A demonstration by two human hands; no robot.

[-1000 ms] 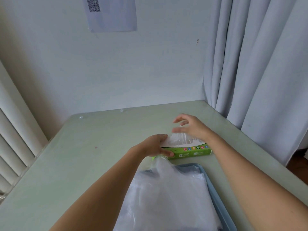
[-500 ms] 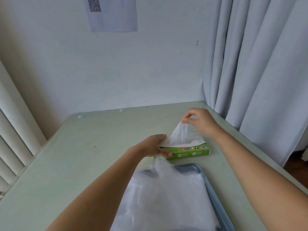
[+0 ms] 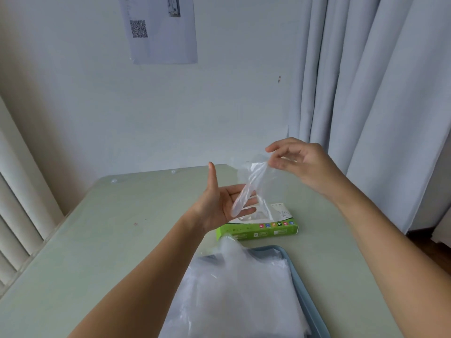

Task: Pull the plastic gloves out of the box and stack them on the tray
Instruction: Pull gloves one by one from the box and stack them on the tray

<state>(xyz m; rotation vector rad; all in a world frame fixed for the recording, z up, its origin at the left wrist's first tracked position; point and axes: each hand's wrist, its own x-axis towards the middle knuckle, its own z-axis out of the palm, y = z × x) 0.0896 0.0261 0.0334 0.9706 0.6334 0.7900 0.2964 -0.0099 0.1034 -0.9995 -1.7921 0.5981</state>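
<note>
The pale green desk (image 3: 102, 240) fills the lower half of the frame. At bottom centre sits the blue tray (image 3: 296, 272), already bearing a loose pile of clear gloves (image 3: 239, 289) that hides most of it. Just beyond the tray's far edge lies the green box (image 3: 258, 231), flat on the desk, its opening facing up. Above the box, at mid-frame, one glove (image 3: 253, 181) hangs in the air, twisted into a narrow strip. A fold of film reaches down to the slot; whether it belongs to this glove or the next is unclear.

The step in hand looks like freeing and flattening this glove before it joins the pile. It would go best spread flat across the palm, then lowered squarely onto the pile, since such thin film clings and drifts.

The right hand (image 3: 300, 162) pinches the glove's top between thumb and fingertips. The left hand (image 3: 219, 203) is spread wide, palm up and thumb raised, with the glove's lower end resting across its fingers.
</note>
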